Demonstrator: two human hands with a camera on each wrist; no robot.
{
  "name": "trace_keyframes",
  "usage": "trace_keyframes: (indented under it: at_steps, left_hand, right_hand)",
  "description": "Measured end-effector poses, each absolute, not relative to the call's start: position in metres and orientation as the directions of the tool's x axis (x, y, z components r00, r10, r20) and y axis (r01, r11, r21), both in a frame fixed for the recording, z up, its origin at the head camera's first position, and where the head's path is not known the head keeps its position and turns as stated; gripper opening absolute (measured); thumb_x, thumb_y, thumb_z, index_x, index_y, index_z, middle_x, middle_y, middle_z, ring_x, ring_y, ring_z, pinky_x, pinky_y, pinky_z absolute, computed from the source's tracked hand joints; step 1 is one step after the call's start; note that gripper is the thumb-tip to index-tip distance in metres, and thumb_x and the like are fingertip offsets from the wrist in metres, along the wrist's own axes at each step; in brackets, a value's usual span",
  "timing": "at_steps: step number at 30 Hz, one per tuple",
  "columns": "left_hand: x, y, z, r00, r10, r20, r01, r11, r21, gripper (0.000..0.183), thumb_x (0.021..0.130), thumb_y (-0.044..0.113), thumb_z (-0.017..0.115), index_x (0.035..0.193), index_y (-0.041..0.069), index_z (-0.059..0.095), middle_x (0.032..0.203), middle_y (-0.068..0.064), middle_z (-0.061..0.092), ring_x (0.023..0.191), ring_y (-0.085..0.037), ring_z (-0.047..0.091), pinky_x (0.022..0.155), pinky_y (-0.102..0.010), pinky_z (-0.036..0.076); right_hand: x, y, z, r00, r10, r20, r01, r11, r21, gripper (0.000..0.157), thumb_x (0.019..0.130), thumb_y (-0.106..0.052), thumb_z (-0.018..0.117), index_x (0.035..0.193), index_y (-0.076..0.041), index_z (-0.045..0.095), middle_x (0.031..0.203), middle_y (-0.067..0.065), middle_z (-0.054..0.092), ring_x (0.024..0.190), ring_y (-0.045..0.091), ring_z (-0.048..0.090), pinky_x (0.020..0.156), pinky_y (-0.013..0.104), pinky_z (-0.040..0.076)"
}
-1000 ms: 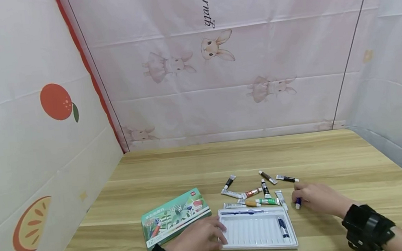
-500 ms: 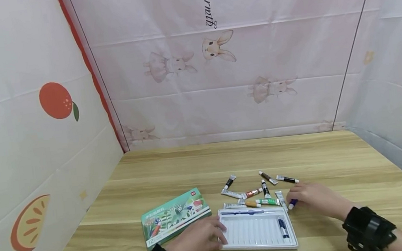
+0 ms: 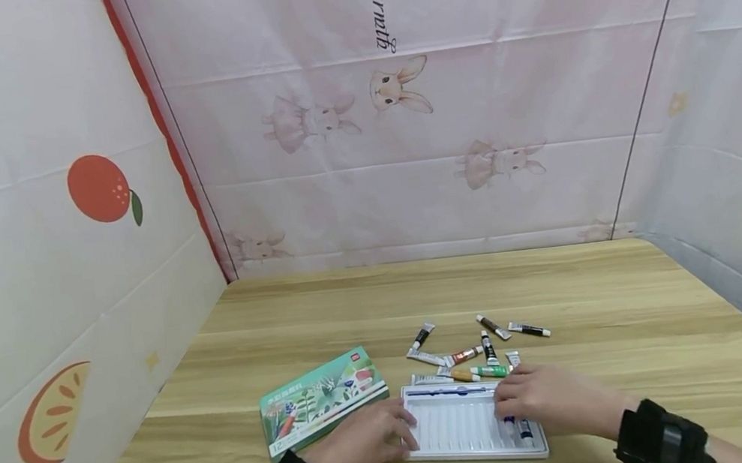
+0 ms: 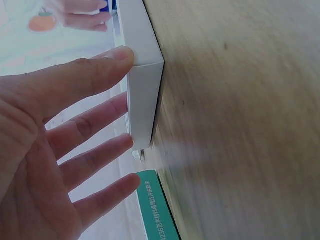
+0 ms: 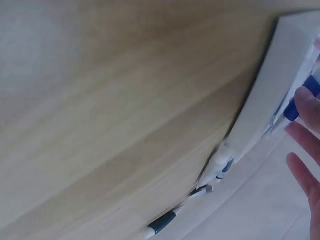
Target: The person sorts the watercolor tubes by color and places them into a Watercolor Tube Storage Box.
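In the head view a white plastic tray (image 3: 452, 423) with narrow slots lies on the table. My right hand (image 3: 548, 398) is over its right end, pinching a small paint tube with a blue cap (image 5: 302, 98) between thumb and fingers. Beside that tube, another dark-blue paint tube (image 3: 526, 432) lies in the rightmost part of the tray. A thin paintbrush (image 3: 445, 392) sits along the tray's far edge. My left hand (image 3: 372, 436) touches the tray's left end with thumb and fairly straight fingers. The thumb rests at the tray's corner (image 4: 145, 70) in the left wrist view.
Several paint tubes lie scattered behind the tray, among them a green one (image 3: 491, 372), a red one (image 3: 463, 356) and a black one (image 3: 529, 329). A green paint box (image 3: 324, 399) lies left of the tray. Printed cloth (image 3: 342, 212) walls surround the wooden table (image 3: 271, 310).
My right hand has moved left from the table beside the tray to over its right end, carrying the blue-capped paint tube. My left hand has stayed at the tray's left end.
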State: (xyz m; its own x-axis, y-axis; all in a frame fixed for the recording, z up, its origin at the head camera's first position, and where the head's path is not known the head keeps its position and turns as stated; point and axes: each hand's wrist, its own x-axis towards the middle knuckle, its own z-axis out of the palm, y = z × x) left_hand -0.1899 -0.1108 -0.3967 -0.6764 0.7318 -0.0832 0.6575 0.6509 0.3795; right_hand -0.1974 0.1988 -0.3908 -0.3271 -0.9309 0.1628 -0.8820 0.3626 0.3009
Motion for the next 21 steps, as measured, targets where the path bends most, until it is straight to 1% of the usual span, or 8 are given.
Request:
trace_keyframes:
  at_steps: [5,11,15,19,21]
  left_hand:
    - [-0.1902,-0.1105,-0.3978,-0.675,0.735,-0.07,0.664,0.646,0.377,0.016,0.08,0.019,0.07,0.093,0.02,0.078,0.116,0.001,0.07,0.113,-0.013,0.057,0.097,-0.031,0.052]
    - [-0.1914,-0.1106,-0.3991,-0.682,0.726,-0.085,0.65,0.656,0.382,0.016,0.08,0.02,0.07,0.094,0.021,0.078,0.116,0.002,0.07,0.112,-0.011,0.057,0.095,-0.029,0.053]
    - [-0.1915,-0.1109,-0.3994,-0.685,0.722,-0.098,0.642,0.662,0.386,0.016,0.08,0.02,0.07,0.094,0.022,0.078,0.117,0.003,0.069,0.111,-0.011,0.057,0.094,-0.029,0.053]
    - [-0.1916,-0.111,-0.3992,-0.683,0.724,-0.097,0.646,0.66,0.383,0.016,0.08,0.02,0.07,0.094,0.022,0.078,0.117,0.003,0.069,0.112,-0.011,0.057,0.095,-0.029,0.053]
    - [-0.1918,-0.111,-0.399,-0.681,0.726,-0.095,0.647,0.658,0.385,0.016,0.08,0.02,0.07,0.094,0.022,0.078,0.117,0.003,0.07,0.112,-0.011,0.058,0.095,-0.029,0.053]
  right_hand:
    - [-0.1938,0.1974,-0.3932,-0.295,-0.943,0.153,-0.899,0.329,0.289,0.027,0.076,-0.009,0.07,0.097,-0.026,0.069,0.099,-0.008,0.074,0.094,0.01,0.067,0.078,0.029,0.06]
    - [-0.1916,0.1953,-0.3949,-0.284,-0.945,0.164,-0.921,0.316,0.229,0.026,0.078,-0.008,0.068,0.097,-0.024,0.071,0.098,-0.006,0.075,0.094,0.01,0.067,0.077,0.028,0.06]
    - [-0.1902,0.1953,-0.3944,-0.326,-0.935,0.143,-0.921,0.348,0.175,0.029,0.076,-0.004,0.068,0.099,-0.022,0.072,0.101,-0.002,0.076,0.096,0.012,0.069,0.076,0.028,0.062]
    - [-0.1895,0.199,-0.3958,-0.381,-0.913,0.146,-0.919,0.391,0.05,0.029,0.076,-0.002,0.069,0.097,-0.02,0.073,0.102,0.002,0.077,0.096,0.015,0.07,0.075,0.028,0.062]
    - [-0.1896,0.2018,-0.3979,-0.401,-0.903,0.155,-0.915,0.404,-0.015,0.025,0.078,-0.004,0.068,0.096,-0.02,0.074,0.102,0.003,0.076,0.097,0.017,0.069,0.075,0.03,0.062]
